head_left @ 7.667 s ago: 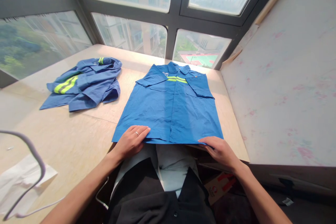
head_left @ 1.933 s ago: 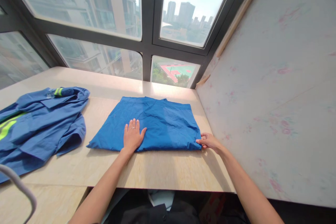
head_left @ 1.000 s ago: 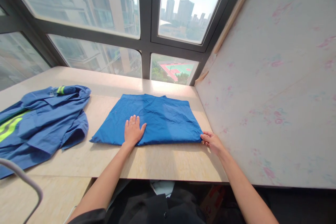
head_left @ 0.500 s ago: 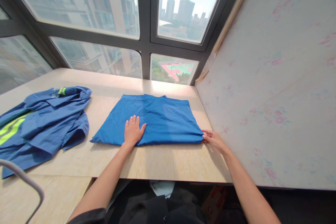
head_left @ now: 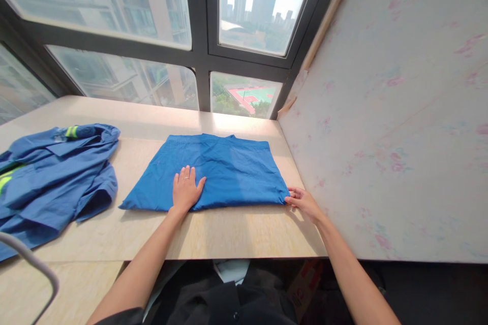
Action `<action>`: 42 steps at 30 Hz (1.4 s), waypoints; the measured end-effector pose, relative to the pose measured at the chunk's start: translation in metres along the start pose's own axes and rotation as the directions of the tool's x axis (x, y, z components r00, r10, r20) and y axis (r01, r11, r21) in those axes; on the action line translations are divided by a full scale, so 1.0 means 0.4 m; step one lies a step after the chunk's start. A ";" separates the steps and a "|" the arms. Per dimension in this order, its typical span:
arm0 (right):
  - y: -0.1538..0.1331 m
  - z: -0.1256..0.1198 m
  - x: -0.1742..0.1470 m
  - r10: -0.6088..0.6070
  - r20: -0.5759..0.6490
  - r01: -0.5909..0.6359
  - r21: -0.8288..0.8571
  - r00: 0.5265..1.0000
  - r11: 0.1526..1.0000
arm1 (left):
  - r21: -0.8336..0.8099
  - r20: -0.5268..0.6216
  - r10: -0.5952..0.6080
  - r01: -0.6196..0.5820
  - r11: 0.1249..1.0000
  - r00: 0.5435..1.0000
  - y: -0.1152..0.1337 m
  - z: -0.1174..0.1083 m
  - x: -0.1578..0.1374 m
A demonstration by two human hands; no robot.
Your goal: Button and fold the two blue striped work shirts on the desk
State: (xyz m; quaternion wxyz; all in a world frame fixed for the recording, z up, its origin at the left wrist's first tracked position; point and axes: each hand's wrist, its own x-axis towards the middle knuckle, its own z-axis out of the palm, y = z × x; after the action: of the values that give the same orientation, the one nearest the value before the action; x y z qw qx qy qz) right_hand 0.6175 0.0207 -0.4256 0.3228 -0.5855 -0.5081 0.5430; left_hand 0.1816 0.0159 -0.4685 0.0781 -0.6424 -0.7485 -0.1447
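Observation:
A blue folded garment [head_left: 232,172] lies flat on the wooden surface in front of me, its fold along the near edge; what kind of garment it is I cannot tell. My left hand [head_left: 186,189], with a ring on one finger, rests palm down on its left half, fingers stretched out. At the near right corner, my right hand [head_left: 302,202] pinches the cloth between thumb and fingers. Off to the left lies a crumpled blue work jacket [head_left: 64,172] with yellow-green reflective strips, which neither hand touches.
The wooden surface [head_left: 213,236] runs back to a grey-framed window [head_left: 198,86]. A flower-patterned wall [head_left: 381,137] closes off the right side. At the lower left a grey curved tube [head_left: 40,264] rises near the surface. Below the front edge is a paper bag [head_left: 303,289].
The view has shifted slightly to the right, so everything appears further left. Both hands keep their places on the garment, which looks almost the same.

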 end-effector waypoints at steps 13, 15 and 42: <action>0.015 -0.052 0.029 -0.089 -0.012 0.083 -0.252 0.996 0.964 | -0.005 0.016 -0.002 0.002 1.000 1.000 0.002 -0.007 -0.001; 0.020 -0.049 0.030 -0.136 -0.029 0.120 -0.316 0.990 0.941 | -0.001 0.015 -0.003 0.003 1.000 1.000 0.002 -0.007 -0.001; 0.008 0.066 -0.037 -0.057 -0.167 0.048 -0.058 0.984 0.997 | -0.073 0.041 -0.056 0.059 0.996 0.998 0.017 -0.015 -0.010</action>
State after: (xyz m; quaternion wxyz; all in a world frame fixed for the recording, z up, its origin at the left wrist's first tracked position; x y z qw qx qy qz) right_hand 0.5945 0.0011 -0.4294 0.3631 -0.6241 -0.5087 0.4689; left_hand 0.1885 0.0110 -0.4631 0.0355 -0.6257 -0.7622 -0.1621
